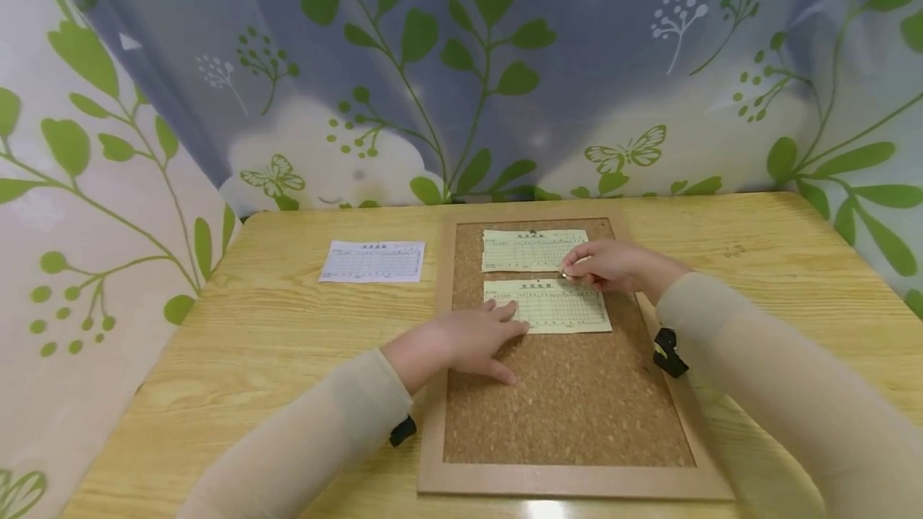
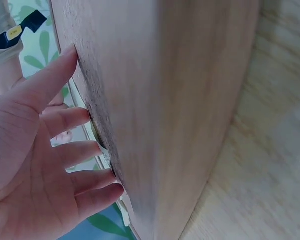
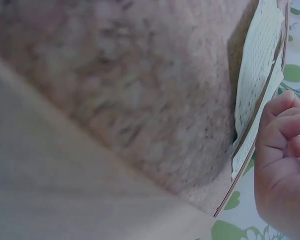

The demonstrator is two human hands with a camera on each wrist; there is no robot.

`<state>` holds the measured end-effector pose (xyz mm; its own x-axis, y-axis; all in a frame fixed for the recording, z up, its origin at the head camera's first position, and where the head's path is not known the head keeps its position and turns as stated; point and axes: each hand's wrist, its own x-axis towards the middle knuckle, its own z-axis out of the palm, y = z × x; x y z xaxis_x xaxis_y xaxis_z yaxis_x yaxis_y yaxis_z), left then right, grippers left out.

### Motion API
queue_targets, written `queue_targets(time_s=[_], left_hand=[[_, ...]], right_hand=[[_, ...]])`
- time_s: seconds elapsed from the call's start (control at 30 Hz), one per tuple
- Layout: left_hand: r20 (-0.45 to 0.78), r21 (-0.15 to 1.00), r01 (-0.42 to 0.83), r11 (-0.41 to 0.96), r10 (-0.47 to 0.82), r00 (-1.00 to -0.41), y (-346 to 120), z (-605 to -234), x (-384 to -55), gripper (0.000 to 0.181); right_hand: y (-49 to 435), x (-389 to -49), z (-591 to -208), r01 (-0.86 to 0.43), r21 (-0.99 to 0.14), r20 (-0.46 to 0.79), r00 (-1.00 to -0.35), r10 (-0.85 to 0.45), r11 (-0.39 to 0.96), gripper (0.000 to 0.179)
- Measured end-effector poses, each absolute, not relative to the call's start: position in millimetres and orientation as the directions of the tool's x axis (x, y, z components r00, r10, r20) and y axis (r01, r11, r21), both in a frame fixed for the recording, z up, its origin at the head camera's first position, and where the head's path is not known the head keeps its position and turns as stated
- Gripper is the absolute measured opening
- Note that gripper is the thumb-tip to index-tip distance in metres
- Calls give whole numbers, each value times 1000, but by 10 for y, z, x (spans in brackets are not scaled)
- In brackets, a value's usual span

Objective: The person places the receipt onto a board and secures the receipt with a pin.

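Note:
A wood-framed cork board [image 1: 570, 415] lies on the table. On its cork sit two yellow printed slips, an upper slip [image 1: 522, 251] with a small dark pin [image 1: 533, 231] at its top edge, and a lower slip [image 1: 555, 311]. My left hand [image 1: 479, 339] rests with spread fingers across the lower slip's left side and the cork. Between thumb and curled fingers my right hand [image 1: 609, 267] pinches a small shiny pushpin [image 1: 564, 274], close to the lower slip's top edge. In the right wrist view the curled fingers [image 3: 282, 125] hide the pushpin.
A white printed slip [image 1: 372, 261] lies on the wooden table [image 1: 288, 351] left of the board. Behind the table hangs a leaf-patterned curtain [image 1: 461, 86]. The board's raised frame [image 2: 155, 120] stands beside my left hand.

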<state>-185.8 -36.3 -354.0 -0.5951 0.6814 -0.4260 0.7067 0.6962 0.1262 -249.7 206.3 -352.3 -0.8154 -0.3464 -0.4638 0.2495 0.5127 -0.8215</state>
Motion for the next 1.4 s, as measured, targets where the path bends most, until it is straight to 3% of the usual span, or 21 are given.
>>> queue_targets(time_s=[0.43, 0.9, 1.4], left_hand=[[-424, 162, 696, 700, 686, -592, -370, -3588, -1855, 76], [-438, 158, 695, 701, 681, -587, -353, -3579, -1867, 75], [-441, 150, 704, 695, 684, -581, -357, -3576, -1876, 75]], right_hand=[[1805, -2569, -3585, 213, -786, -428, -865, -263, 581, 23], [1744, -2627, -3649, 206, -776, -455, -838, -302, 596, 22], [1613, -2638, -3631, 171, -673, -457, -861, -224, 720, 13]])
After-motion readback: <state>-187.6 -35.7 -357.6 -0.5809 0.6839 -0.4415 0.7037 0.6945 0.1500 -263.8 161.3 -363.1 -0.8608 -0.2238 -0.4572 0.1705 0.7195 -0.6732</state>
